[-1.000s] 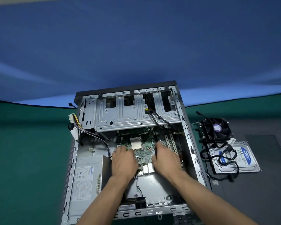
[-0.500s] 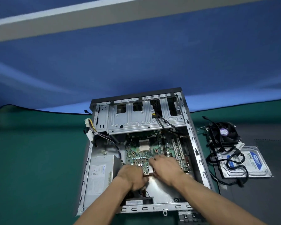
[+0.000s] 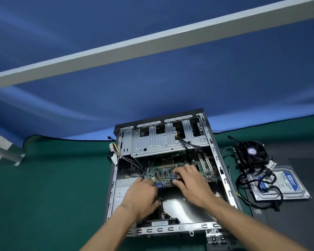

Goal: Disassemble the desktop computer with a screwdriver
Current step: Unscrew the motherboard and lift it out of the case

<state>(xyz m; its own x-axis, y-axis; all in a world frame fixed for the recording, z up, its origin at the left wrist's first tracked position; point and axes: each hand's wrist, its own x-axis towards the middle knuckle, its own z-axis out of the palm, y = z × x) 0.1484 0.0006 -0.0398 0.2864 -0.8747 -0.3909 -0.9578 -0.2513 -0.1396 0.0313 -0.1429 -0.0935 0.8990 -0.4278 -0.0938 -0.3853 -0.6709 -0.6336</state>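
The computer case (image 3: 168, 171) is a gray metal box lying open on the green desk (image 3: 53, 187). Inside sits a flat green board (image 3: 159, 172) with tiny bumpy parts and shiny metal plugs on its near edge. The left hand (image 3: 141, 194) curls its grip on the board's near left edge. The right hand (image 3: 188, 180) pinches the metal plugs between thumb and fingers. A black fan (image 3: 250, 153) and a shiny blue-labeled drive (image 3: 286, 183) lie to the right.

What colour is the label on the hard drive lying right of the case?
Blue with white print, on the hard drive, seen in the head view, partly crossed by black cables.
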